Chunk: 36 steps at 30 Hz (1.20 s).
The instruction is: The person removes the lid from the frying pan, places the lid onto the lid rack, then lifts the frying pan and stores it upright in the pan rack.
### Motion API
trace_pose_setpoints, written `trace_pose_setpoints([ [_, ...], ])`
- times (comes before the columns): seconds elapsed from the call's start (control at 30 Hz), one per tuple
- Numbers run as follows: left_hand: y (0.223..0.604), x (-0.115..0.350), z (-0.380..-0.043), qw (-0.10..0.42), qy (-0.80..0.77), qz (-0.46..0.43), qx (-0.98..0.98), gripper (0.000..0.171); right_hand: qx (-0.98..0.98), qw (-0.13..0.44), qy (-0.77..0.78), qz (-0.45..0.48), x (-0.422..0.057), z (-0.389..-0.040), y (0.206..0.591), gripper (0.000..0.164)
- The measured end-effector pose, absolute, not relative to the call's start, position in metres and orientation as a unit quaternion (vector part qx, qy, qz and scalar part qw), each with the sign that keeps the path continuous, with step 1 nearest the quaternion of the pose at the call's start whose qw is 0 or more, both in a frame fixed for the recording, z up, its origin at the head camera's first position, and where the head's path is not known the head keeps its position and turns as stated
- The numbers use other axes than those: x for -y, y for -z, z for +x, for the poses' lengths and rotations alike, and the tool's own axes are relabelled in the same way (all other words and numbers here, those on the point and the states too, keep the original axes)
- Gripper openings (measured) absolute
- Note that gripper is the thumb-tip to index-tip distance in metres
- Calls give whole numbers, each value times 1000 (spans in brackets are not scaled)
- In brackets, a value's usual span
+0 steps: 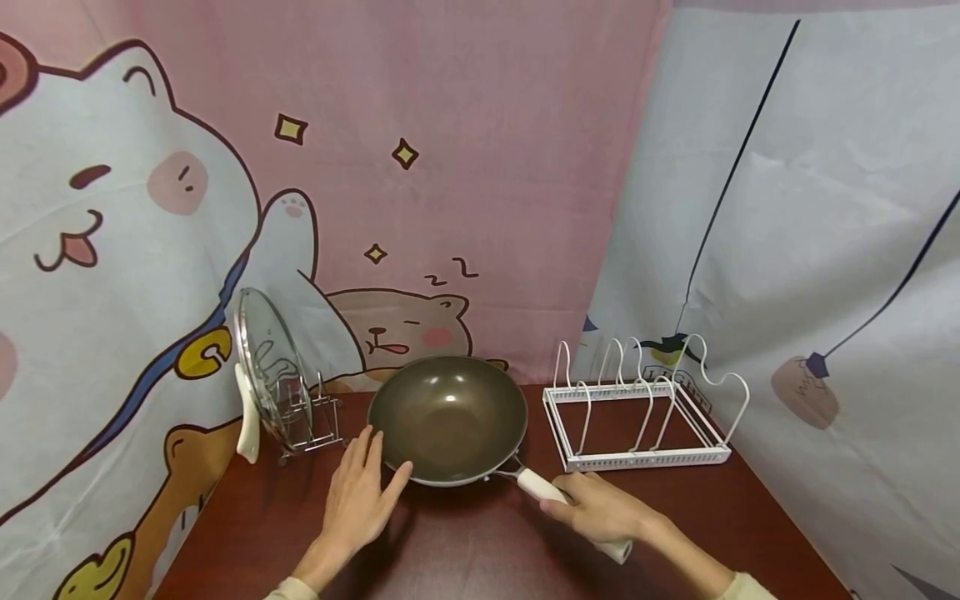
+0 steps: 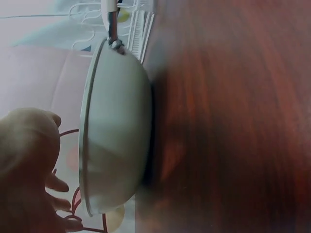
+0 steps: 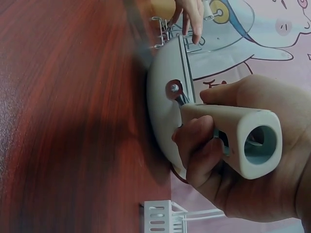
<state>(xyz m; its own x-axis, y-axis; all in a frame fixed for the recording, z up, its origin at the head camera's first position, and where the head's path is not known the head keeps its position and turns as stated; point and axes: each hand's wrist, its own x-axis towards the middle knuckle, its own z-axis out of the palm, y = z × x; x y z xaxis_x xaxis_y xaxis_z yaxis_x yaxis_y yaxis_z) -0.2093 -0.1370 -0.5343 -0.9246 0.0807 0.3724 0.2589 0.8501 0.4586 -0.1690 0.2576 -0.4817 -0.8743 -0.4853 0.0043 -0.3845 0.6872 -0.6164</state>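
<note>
A wok [image 1: 450, 417] with a dark inside, a pale outside and a cream handle [image 1: 542, 487] sits upright at the middle of the dark red table. My right hand [image 1: 603, 507] grips that handle, its fingers curled round it, as the right wrist view shows with the hollow handle end [image 3: 260, 144]. At the wok's left rim is my left hand [image 1: 358, 492], fingers extended and thumb spread. The left wrist view has the left hand [image 2: 29, 160] beside the pale wok wall [image 2: 116, 131]; whether a fingertip touches the rim I cannot tell.
To the right stands a white rack [image 1: 645, 460] with upright wire loops. On the left, a glass lid [image 1: 270, 367] with a metal rim leans upright in a small wire stand [image 1: 326, 437], a cream handle piece [image 1: 248, 417] beside it. Printed cloth [image 1: 525, 167] hangs behind the table.
</note>
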Motion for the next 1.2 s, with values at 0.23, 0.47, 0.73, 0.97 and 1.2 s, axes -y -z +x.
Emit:
trace_pose_setpoints([
  [0.23,538,133,-205,138,239,-61,959,91,-914,82,322,-234,-255,-167,482,23],
  [0.47,534,132,-203,134,228,-55,963,94,-908,88,336,-233,-253,-163,481,24],
  [0.73,537,132,-204,150,218,-60,963,93,-903,95,350,-229,-249,-159,483,21],
  [0.97,537,132,-207,149,209,-65,964,92,-893,105,371,-230,-247,-158,487,19],
  [1.2,539,133,-211,163,201,-75,963,87,-884,115,393,-225,-246,-160,490,22],
])
